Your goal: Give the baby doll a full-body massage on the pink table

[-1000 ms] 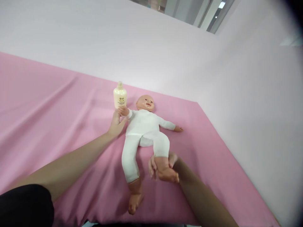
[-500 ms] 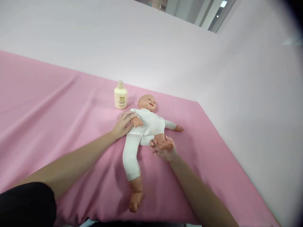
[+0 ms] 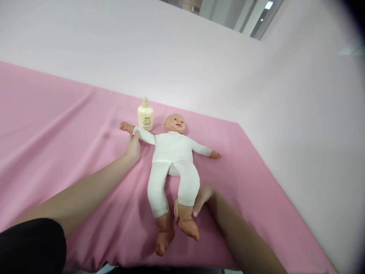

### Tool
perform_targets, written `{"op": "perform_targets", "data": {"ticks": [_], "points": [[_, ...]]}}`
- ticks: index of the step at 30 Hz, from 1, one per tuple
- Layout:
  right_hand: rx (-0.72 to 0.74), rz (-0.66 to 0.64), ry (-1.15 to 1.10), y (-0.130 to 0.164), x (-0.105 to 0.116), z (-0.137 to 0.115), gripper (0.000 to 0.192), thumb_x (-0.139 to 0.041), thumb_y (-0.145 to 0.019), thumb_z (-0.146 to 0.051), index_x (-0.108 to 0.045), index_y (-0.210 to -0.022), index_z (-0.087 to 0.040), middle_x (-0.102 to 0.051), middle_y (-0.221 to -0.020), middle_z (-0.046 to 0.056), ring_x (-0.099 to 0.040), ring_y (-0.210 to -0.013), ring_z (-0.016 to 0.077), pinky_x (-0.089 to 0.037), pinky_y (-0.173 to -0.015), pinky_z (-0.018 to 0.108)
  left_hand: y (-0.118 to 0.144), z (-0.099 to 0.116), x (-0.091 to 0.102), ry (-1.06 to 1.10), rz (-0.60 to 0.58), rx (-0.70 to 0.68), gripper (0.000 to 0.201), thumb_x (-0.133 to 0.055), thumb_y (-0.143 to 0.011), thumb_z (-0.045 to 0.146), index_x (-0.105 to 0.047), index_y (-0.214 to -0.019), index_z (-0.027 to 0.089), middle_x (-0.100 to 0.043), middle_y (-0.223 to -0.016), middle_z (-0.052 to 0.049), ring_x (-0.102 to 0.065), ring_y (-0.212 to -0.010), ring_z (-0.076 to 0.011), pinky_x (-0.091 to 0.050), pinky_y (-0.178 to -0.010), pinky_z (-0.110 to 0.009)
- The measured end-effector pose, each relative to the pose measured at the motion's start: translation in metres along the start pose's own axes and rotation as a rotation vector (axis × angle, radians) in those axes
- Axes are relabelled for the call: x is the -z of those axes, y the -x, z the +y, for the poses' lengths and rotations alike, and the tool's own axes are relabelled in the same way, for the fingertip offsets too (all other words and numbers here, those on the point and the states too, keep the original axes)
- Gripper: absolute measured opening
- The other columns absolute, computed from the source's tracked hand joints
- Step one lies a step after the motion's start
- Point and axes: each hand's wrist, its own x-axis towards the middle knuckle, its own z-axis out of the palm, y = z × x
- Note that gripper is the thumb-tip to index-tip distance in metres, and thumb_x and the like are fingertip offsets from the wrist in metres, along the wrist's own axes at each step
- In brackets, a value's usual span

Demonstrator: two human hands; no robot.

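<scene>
A baby doll [image 3: 172, 152] in a white bodysuit lies face up on the pink sheet [image 3: 71, 129], head toward the wall. My left hand [image 3: 132, 146] grips the doll's outstretched arm near the wrist, pulling it out to the left. My right hand [image 3: 199, 198] holds the doll's lower leg at the ankle, with that leg stretched straight toward me. A cream lotion bottle [image 3: 145, 116] stands upright just behind the held arm, left of the doll's head.
A pale wall [image 3: 199, 68] runs along the far edge of the sheet and turns down the right side. The sheet's near edge is at the bottom of the view. My dark sleeve [image 3: 31, 247] fills the lower left corner.
The doll's arm went from folded across its chest to stretched out left in my left hand. Its bent leg was drawn down straight by my right hand.
</scene>
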Motion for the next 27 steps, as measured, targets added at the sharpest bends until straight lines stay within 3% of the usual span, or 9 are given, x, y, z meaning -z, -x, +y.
{"op": "perform_targets", "data": {"ticks": [3, 6, 10, 13, 15, 18, 21, 23, 27], "points": [[0.009, -0.023, -0.004, 0.000, 0.002, 0.001, 0.058, -0.080, -0.061, -0.026, -0.058, -0.114, -0.014, -0.061, -0.116, 0.011, -0.056, -0.113, 0.0238, -0.043, -0.096, 0.032, 0.004, 0.005, -0.004, 0.008, 0.019, 0.004, 0.037, -0.045, -0.088, 0.054, -0.048, -0.109, 0.024, -0.059, -0.118, -0.009, -0.058, -0.110, -0.0243, -0.049, -0.090, -0.042], [0.103, -0.041, -0.057, -0.001, 0.004, 0.010, 0.054, -0.080, -0.060, -0.029, -0.062, -0.108, -0.014, -0.064, -0.107, 0.012, -0.058, -0.108, 0.0254, -0.045, -0.093, 0.035, 0.012, 0.015, -0.010, -0.017, -0.034, -0.070, 0.035, -0.050, -0.086, 0.052, -0.049, -0.111, 0.027, -0.057, -0.121, -0.008, -0.055, -0.112, -0.0232, -0.048, -0.091, -0.039], [0.455, -0.047, -0.177, -0.005, 0.011, 0.027, 0.053, -0.076, -0.060, -0.047, -0.063, -0.097, -0.011, -0.063, -0.101, 0.015, -0.061, -0.099, 0.0273, -0.048, -0.087, 0.041, 0.023, 0.024, -0.014, -0.223, -0.193, -0.269, 0.037, -0.054, -0.084, 0.045, -0.050, -0.116, 0.026, -0.056, -0.119, -0.007, -0.055, -0.108, -0.0222, -0.044, -0.093, -0.039], [0.716, -0.050, -0.237, -0.006, 0.015, 0.032, 0.050, -0.069, -0.061, -0.056, -0.061, -0.087, -0.014, -0.060, -0.093, 0.010, -0.062, -0.094, 0.0264, -0.051, -0.082, 0.043, 0.030, 0.028, -0.014, -0.464, -0.365, -0.478, 0.038, -0.062, -0.079, 0.039, -0.055, -0.113, 0.024, -0.055, -0.117, -0.008, -0.050, -0.111, -0.0244, -0.037, -0.100, -0.043], [0.797, 0.043, -0.300, -0.004, 0.013, 0.029, 0.050, -0.064, -0.061, -0.062, -0.057, -0.078, -0.016, -0.057, -0.087, 0.007, -0.061, -0.090, 0.0245, -0.051, -0.079, 0.043, 0.034, 0.031, -0.014, -0.605, -0.520, -0.591, 0.038, -0.065, -0.075, 0.035, -0.058, -0.111, 0.024, -0.053, -0.119, -0.008, -0.046, -0.116, -0.0260, -0.032, -0.104, -0.045], [0.807, 0.351, -0.473, 0.001, 0.004, 0.016, 0.050, -0.057, -0.065, -0.067, -0.051, -0.072, -0.017, -0.052, -0.081, 0.003, -0.058, -0.082, 0.0194, -0.051, -0.076, 0.038, 0.036, 0.031, -0.014, -0.724, -0.657, -0.671, 0.039, -0.064, -0.075, 0.031, -0.060, -0.113, 0.026, -0.052, -0.122, -0.008, -0.044, -0.117, -0.0265, -0.030, -0.104, -0.046], [0.736, 0.647, -0.650, 0.005, -0.003, 0.002, 0.044, -0.052, -0.071, -0.061, -0.048, -0.072, -0.017, -0.049, -0.082, 0.003, -0.054, -0.079, 0.0149, -0.049, -0.069, 0.028, 0.035, 0.028, -0.014, -0.772, -0.665, -0.705, 0.040, -0.062, -0.077, 0.030, -0.059, -0.116, 0.027, -0.052, -0.124, -0.008, -0.044, -0.118, -0.0269, -0.029, -0.104, -0.047], [0.681, 0.774, -0.717, 0.006, -0.005, -0.005, 0.043, -0.047, -0.074, -0.060, -0.046, -0.071, -0.017, -0.047, -0.083, 0.003, -0.051, -0.078, 0.0140, -0.047, -0.065, 0.026, 0.034, 0.027, -0.013, -0.795, -0.665, -0.701, 0.041, -0.062, -0.077, 0.030, -0.059, -0.117, 0.027, -0.052, -0.124, -0.008, -0.043, -0.118, -0.0274, -0.028, -0.104, -0.048], [0.645, 0.839, -0.721, 0.006, -0.004, -0.007, 0.044, -0.044, -0.074, -0.062, -0.045, -0.070, -0.018, -0.046, -0.083, 0.003, -0.049, -0.075, 0.0140, -0.045, -0.061, 0.026, 0.035, 0.030, -0.014, -0.780, -0.656, -0.667, 0.041, -0.061, -0.077, 0.030, -0.058, -0.118, 0.027, -0.052, -0.124, -0.008, -0.043, -0.119, -0.0270, -0.029, -0.104, -0.047]]}}
